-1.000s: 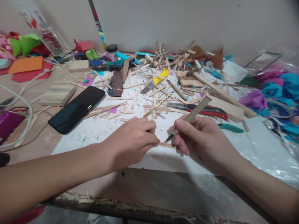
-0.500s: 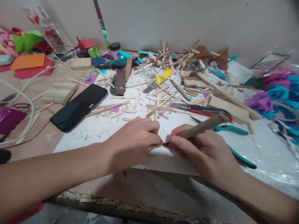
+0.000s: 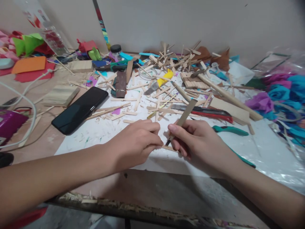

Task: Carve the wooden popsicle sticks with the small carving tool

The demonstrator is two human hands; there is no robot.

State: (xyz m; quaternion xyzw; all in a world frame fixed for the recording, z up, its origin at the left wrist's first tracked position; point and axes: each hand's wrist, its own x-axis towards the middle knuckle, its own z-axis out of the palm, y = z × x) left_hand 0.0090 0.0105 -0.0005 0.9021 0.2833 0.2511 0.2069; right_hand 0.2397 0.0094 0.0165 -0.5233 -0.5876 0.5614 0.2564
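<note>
Right hand [image 3: 200, 143] is closed in a pen grip on a wood-handled craft knife [image 3: 182, 119], blade tip down on a thin wooden stick [image 3: 169, 148] that lies flat on the white sheet [image 3: 100, 133] near the front edge of the worktop [image 3: 152, 187]. Left hand [image 3: 134, 143] is closed, fingertips pinning the stick's left end, touching it just beside the blade tip. Main risk: left fingers sit right in the blade's line, so a slip along the grain likely runs into them. Stick is narrow and held at one end only, could pivot or split under pressure. Handle is tilted steeply, so the tip may skid rather than bite. Loose offcuts and shavings under the hands could let the stick rock. Green-handled pliers [image 3: 230, 129] lie just behind the right wrist, an elbow move could knock them. Phone [image 3: 79, 109] lies on the sheet's left edge, well apart from the cut. Containers: small dark-lidded jar [image 3: 116, 51] at the back, contents can't be read; clear plastic bag [image 3: 281, 95] at right holds purple and blue paper flowers; clear bottle [image 3: 51, 35] at back left, contents unclear
</note>
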